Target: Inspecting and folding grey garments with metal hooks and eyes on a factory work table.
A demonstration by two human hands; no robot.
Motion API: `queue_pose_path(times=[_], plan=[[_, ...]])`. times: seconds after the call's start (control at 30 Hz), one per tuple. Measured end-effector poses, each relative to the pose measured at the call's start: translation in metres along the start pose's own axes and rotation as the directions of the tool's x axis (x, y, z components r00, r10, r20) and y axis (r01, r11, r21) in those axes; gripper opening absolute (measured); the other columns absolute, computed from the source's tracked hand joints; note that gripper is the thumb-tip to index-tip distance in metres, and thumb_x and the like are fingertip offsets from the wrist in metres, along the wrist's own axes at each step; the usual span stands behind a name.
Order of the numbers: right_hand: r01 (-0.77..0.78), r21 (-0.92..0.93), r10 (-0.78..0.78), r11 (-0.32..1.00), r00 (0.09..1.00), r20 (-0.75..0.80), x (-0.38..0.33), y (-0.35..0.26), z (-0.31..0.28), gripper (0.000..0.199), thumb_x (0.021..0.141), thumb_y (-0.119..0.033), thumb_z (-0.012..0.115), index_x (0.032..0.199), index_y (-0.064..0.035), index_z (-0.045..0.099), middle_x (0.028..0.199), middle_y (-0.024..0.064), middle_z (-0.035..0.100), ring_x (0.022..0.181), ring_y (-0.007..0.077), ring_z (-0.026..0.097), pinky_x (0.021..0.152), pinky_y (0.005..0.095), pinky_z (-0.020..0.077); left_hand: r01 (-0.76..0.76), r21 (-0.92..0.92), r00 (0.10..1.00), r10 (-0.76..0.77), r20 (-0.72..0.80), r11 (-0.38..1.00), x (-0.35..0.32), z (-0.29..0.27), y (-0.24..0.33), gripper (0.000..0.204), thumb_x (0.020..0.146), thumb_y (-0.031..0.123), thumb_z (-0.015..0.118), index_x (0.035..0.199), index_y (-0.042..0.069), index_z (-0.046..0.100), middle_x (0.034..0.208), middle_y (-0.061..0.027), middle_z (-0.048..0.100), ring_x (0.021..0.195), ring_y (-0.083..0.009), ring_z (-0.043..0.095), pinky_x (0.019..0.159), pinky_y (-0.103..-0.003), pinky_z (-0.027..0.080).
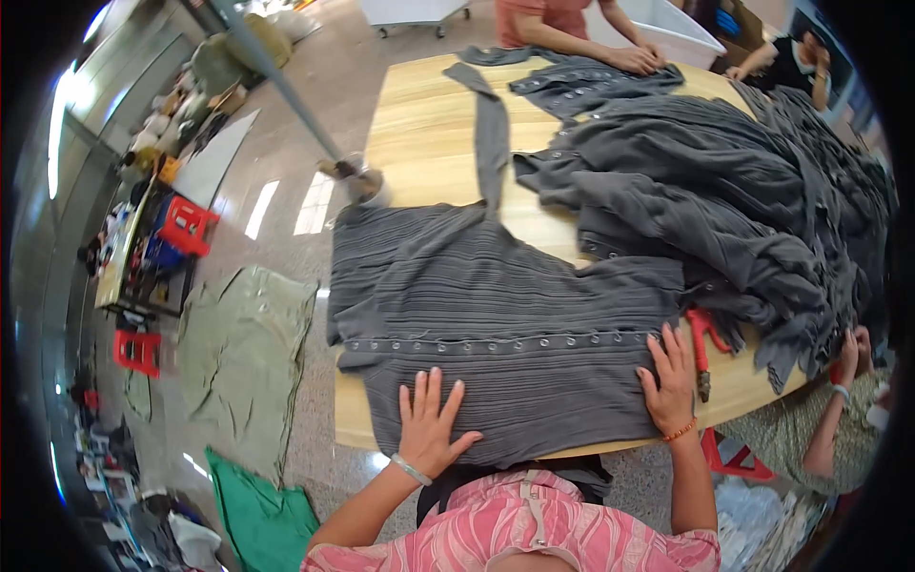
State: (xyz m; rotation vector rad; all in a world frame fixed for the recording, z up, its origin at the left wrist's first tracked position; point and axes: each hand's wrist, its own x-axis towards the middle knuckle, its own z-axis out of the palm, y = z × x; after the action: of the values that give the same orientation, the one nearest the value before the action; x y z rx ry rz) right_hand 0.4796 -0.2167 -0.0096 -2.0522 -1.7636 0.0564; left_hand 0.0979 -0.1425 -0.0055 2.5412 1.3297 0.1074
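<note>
A dark grey ribbed cardigan (457,276) lies spread at the near edge of the wooden table (419,124). Its row of round metal snaps runs sideways across the middle. My left hand (430,426) rests flat on the lower left of the knit, fingers stretched and spread. Toward the right end of the snap row, my right hand (671,379) also lies flat, fingertips near the last snaps. Neither hand grips anything. Just right of my right hand are red-handled pliers (703,353), partly beside the grey cloth.
A large heap of grey garments (705,191) covers the table's right side. Across the table a person in a pink top (543,24) handles grey cloth; other people sit at the right. A metal pole (286,86) stands left, with pale green cloth (243,362) on the floor.
</note>
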Motion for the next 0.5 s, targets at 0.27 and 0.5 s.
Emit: queue_pose_path(times=[0.27,0.5], plan=[[-0.023,-0.024,0.017,0.999,0.978,-0.21,0.003,-0.003,-0.012,0.027,0.075,-0.02,0.074,0.098,-0.0068,0.067,0.114,0.0105,0.063,0.108,0.0326,0.055,0.093,0.0436,0.0425,-0.026,-0.136,1.0,0.025,-0.012,0.99,-0.017,-0.018,-0.007,0.075,0.077,0.049,0.071,0.135,0.007,0.048,0.145,-0.0273,0.033,0.134,-0.0479,0.029,0.109,-0.056,0.023],[0.104,0.035,-0.091,0.994,0.957,-0.276,0.098,0.01,-0.026,0.031,0.078,-0.008,0.069,0.109,-0.0086,0.062,0.111,0.0093,0.061,0.094,0.0286,0.063,0.078,0.0382,0.0522,-0.21,-0.032,0.933,0.19,-0.306,0.977,0.089,-0.069,-0.034,0.049,0.083,0.014,0.064,0.128,0.001,0.052,0.139,-0.0209,0.045,0.13,-0.0405,0.04,0.105,-0.047,0.032]])
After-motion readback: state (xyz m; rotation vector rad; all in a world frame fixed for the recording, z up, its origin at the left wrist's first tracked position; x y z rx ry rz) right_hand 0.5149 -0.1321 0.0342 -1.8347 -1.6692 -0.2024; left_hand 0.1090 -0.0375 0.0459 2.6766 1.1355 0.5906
